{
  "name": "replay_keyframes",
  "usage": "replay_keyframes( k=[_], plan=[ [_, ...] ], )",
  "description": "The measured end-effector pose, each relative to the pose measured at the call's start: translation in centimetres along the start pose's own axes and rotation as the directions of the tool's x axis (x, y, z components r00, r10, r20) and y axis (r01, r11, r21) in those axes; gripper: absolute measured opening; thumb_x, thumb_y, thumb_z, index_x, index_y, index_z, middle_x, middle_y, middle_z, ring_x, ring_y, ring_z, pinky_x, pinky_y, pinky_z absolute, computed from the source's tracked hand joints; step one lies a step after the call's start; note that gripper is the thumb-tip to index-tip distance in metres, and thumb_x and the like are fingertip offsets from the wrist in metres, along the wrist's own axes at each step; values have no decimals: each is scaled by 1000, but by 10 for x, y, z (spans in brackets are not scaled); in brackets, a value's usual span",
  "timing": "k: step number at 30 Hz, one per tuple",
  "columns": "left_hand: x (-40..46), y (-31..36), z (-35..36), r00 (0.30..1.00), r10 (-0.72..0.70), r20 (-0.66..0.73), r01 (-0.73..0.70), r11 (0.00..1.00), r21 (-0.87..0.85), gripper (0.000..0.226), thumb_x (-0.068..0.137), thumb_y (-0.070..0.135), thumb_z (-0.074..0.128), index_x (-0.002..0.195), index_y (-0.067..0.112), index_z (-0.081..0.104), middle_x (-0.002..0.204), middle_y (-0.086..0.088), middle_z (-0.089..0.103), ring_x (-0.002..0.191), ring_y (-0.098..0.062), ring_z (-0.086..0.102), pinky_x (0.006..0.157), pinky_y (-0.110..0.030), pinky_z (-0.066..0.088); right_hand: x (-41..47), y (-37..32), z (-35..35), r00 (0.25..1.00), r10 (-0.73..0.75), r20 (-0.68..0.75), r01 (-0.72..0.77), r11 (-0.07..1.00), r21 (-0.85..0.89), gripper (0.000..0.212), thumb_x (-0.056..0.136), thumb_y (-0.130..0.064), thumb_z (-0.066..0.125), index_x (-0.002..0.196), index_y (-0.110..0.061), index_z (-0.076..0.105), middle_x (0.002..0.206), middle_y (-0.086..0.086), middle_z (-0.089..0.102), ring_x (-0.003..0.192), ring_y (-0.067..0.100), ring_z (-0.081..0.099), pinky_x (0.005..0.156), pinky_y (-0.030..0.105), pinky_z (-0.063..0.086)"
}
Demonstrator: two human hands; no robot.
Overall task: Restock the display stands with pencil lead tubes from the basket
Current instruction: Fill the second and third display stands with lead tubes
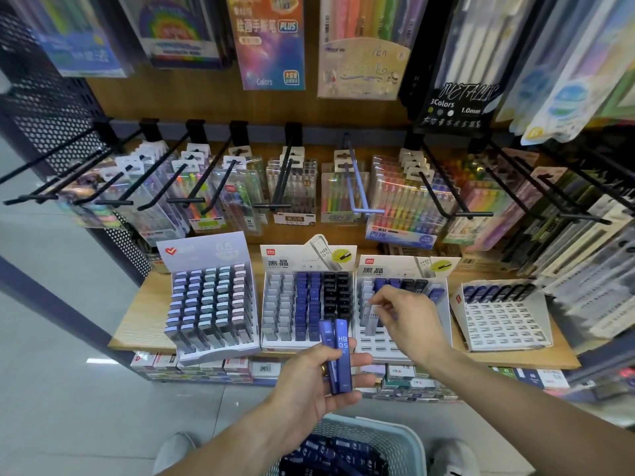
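My left hand (318, 381) grips two blue HB 0.5 lead tubes (336, 355) upright, in front of the shelf edge. My right hand (402, 314) reaches over the third display stand (402, 341) and pinches a clear grey lead tube (371, 319) above its slots. That stand holds a few tubes at the back and several open slots at the front. The second stand (307, 304) is nearly full of grey, blue and black tubes. A pale basket (395, 438) with many blue tubes sits below, between my arms.
A full stand (209, 304) of pastel tubes sits at the left and a mostly open stand (501, 314) at the right. Black hooks (213, 187) with pen packs jut out above the shelf. Stock boxes (206, 367) fill the lower shelf.
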State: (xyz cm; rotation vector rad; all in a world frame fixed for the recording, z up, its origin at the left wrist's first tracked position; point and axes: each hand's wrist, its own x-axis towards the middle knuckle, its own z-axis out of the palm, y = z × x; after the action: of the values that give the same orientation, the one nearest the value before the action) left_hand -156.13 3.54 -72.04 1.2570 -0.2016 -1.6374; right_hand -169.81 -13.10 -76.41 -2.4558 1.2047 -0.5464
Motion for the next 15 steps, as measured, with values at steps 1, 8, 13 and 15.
replay_keyframes(
  k=[1, 8, 13, 15],
  plan=[
    [0, 0, 0, 1000, 6, -1, -6, 1000, 5, 30, 105, 14, 43, 127, 5, 63, 114, -15, 75, 104, -36, 73, 70, -34, 61, 0, 0, 0, 1000, -6, -7, 6, 1000, -5, 12, 91, -15, 70, 98, -24, 71, 87, -10, 73, 81, 11, 68, 71, 26, 52],
    [1, -1, -4, 1000, 18, -18, -18, 999, -47, 25, 102, 8, 55, 125, 4, 63, 114, -18, 75, 106, -38, 72, 84, -42, 62, -2, -2, 6, 992, -128, 0, 128, 992, -13, 10, 89, -13, 72, 96, -20, 71, 87, -8, 74, 78, 14, 69, 69, 28, 54],
    [0, -2, -4, 999, 28, -40, -30, 998, -55, 23, 101, 7, 57, 123, 4, 64, 111, -18, 76, 103, -37, 73, 76, -39, 64, -1, -6, 8, 986, -169, -14, 169, 986, 6, 11, 87, -11, 75, 94, -19, 73, 87, -8, 74, 77, 13, 69, 69, 19, 46],
    [-1, -3, -4, 999, 33, -40, -35, 998, -48, 23, 102, 8, 56, 123, 6, 66, 111, -17, 76, 103, -37, 74, 75, -38, 65, 0, -8, 9, 985, -172, -19, 172, 985, 7, 11, 86, -11, 75, 93, -19, 73, 87, -8, 74, 76, 13, 69, 69, 20, 47]
  ],
)
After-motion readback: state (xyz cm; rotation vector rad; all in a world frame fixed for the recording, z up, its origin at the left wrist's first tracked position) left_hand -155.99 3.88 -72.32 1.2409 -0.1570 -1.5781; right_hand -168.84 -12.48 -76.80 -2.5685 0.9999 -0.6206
